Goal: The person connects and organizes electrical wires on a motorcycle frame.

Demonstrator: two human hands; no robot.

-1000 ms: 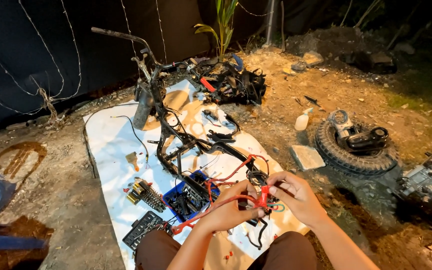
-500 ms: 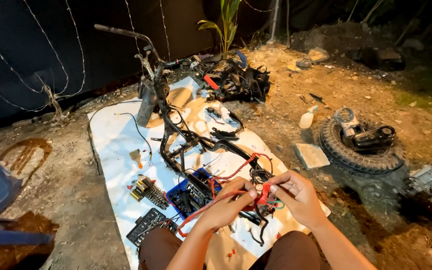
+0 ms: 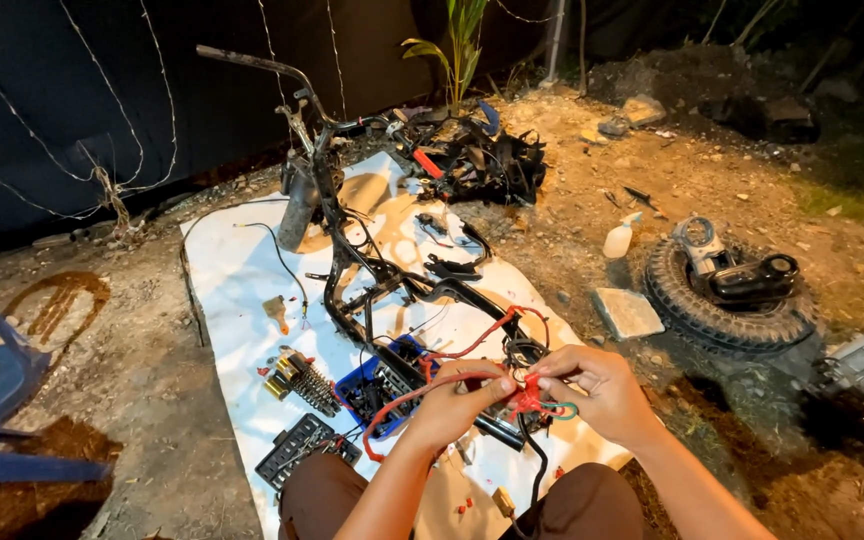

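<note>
Both hands meet at approx 6 o'clock in the head view, low centre, over the white sheet. Left hand & right hand each pinch the red wire bundle between thumb & fingertips, grip clenched on it from both sides. Bundle's red lead arcs off toward 8 o'clock; another red strand loops up toward 12. Long axis of the held bit runs roughly 9-to-3, hand to hand. Stripped black scooter frame lies w/ handlebar at 11 o'clock, long axis 11-to-5. Blue tray just beside left hand. Tyre at 3 o'clock, well apart, on dirt.
</note>
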